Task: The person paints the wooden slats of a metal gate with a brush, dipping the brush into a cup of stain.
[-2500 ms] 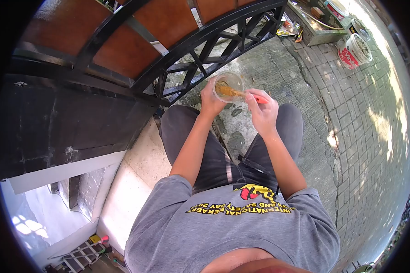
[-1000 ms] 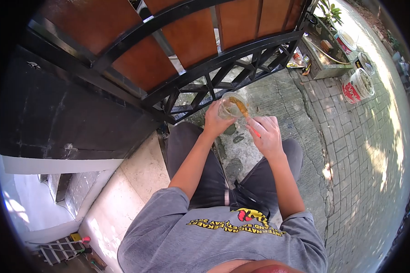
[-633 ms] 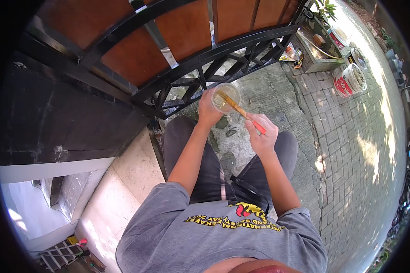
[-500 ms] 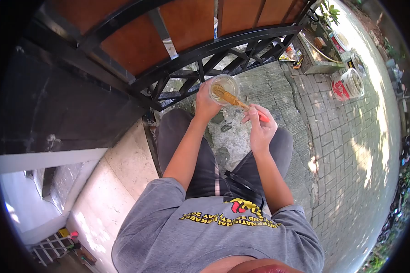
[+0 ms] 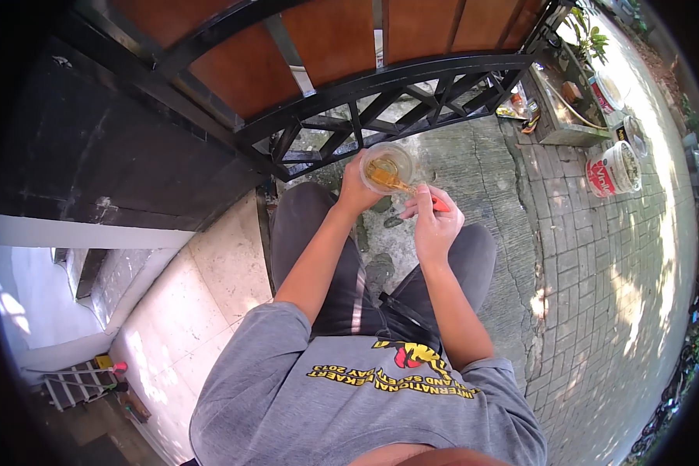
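Note:
My left hand (image 5: 356,189) is wrapped round the side of a clear plastic cup (image 5: 403,158), whose open top faces me. Yellowish-brown liquid or varnish shows inside it. In my right hand (image 5: 436,225) is a paintbrush (image 5: 400,185) with a red handle end, pinched between thumb and fingers. Its coated yellow-brown head dips into the cup, so the bristle tips are partly hidden there. Both hands are over my bent knees, close to the foot of a gate (image 5: 326,58) with orange-brown panels and a black metal frame.
White and red buckets (image 5: 613,168) stand on the paving at the upper right, beside a planter box (image 5: 563,116). A black wall panel (image 5: 116,147) rises on the left above pale floor tiles (image 5: 202,303). A small step ladder (image 5: 81,386) is at lower left.
The brush has gone deeper into the cup, and my right hand has moved slightly left and down toward it. The view has shifted a little, with the gate and buckets appearing farther right.

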{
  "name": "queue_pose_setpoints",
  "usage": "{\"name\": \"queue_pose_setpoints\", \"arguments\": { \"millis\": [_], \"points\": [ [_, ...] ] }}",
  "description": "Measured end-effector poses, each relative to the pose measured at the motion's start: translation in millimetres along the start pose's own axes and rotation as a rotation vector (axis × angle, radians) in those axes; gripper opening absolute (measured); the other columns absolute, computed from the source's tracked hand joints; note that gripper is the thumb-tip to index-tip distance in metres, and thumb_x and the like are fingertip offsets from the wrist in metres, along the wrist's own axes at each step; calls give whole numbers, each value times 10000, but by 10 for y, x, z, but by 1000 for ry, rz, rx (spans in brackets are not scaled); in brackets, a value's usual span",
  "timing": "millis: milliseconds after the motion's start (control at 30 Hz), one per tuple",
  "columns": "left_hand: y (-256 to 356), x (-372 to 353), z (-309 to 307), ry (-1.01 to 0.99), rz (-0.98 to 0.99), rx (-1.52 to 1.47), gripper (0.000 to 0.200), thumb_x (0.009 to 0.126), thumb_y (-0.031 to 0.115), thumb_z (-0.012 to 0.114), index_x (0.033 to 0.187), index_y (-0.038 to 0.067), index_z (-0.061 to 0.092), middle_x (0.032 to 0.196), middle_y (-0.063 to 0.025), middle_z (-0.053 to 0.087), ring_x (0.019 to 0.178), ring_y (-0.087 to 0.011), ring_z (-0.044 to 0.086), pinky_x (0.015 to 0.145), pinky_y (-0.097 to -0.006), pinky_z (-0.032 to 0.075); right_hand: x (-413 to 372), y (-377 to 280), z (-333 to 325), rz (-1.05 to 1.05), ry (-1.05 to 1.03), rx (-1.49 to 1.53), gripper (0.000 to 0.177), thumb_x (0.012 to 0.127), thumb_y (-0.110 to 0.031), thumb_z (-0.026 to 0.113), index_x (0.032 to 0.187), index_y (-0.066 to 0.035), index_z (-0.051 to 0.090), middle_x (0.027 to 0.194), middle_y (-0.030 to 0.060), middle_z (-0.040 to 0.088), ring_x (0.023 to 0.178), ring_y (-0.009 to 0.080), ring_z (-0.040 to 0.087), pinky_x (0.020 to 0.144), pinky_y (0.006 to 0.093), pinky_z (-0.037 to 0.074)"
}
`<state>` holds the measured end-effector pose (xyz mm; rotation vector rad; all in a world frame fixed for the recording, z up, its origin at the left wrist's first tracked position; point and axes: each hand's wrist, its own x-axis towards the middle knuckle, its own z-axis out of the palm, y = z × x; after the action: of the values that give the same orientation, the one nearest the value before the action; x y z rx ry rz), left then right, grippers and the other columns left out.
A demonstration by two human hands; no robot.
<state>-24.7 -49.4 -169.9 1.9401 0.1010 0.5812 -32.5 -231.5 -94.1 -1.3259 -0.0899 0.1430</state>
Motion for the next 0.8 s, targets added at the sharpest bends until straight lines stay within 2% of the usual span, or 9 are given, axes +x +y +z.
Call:
{"name": "queue_pose_setpoints", "arguments": {
  "millis": [133,200,300,400,533,600,667,700,800],
  "points": [
    [182,-66,61,-69,-75,-6,598,658,244,968,1169,43,732,1145,-139,760,1048,-274,741,921,-366,570,-24,-47,-116,-111,-69,-154,174,1014,-87,695,1036,84,716,788,111,736,609,142,700,572,260,534],
    [268,52,95,-133,-11,76,631,655,279,971,1187,46,723,1149,-142,767,1053,-281,742,930,-366,569,-5,-56,-244,-382,-78,-232,148,995,-59,710,1044,80,719,778,106,735,626,136,710,585,256,544],
    [920,429,66,-405,104,190,664,659,274,984,1209,33,700,1106,-109,765,991,-218,730,923,-361,563,-16,-202,-529,-561,8,-298,144,932,-50,769,1022,55,727,794,128,738,642,172,713,601,277,551],
    [1612,741,99,-641,53,297,679,654,277,984,1222,47,691,1095,-110,760,963,-208,720,916,-364,562,-115,-618,-858,-654,65,-418,154,878,-33,799,991,40,723,804,135,738,628,236,703,596,305,554],
    [1887,984,269,-673,179,270,755,613,339,985,1225,26,673,1082,-181,739,986,-333,724,906,-397,551,90,-1026,-1043,-982,109,-477,151,860,-17,796,985,23,723,802,118,737,623,253,695,574,334,556],
    [1788,1056,450,-648,258,259,759,623,324,986,1237,16,662,1088,-189,727,1000,-344,711,921,-397,544,218,-1081,-1126,-1106,139,-511,159,858,-16,798,992,23,723,799,119,735,625,257,696,571,337,556],
    [1662,1109,576,-582,324,296,765,632,331,988,1244,11,659,1094,-191,724,1010,-342,707,932,-397,539,296,-1072,-1205,-1043,149,-509,166,859,-11,795,1003,28,723,792,132,726,631,267,699,563,335,553],
    [1726,1099,614,-595,211,210,775,640,358,992,1245,4,661,1108,-175,734,1020,-302,712,940,-388,539,279,-1026,-1229,-980,164,-497,166,861,-11,793,1005,30,722,788,135,722,634,269,699,560,335,551],
    [1491,1085,759,-548,172,168,693,641,238,990,1223,19,682,1118,-119,745,1026,-207,689,976,-348,529,238,-856,-1282,-812,236,-367,130,918,-16,757,1020,53,716,780,135,716,636,225,720,557,309,549]
  ]
}}
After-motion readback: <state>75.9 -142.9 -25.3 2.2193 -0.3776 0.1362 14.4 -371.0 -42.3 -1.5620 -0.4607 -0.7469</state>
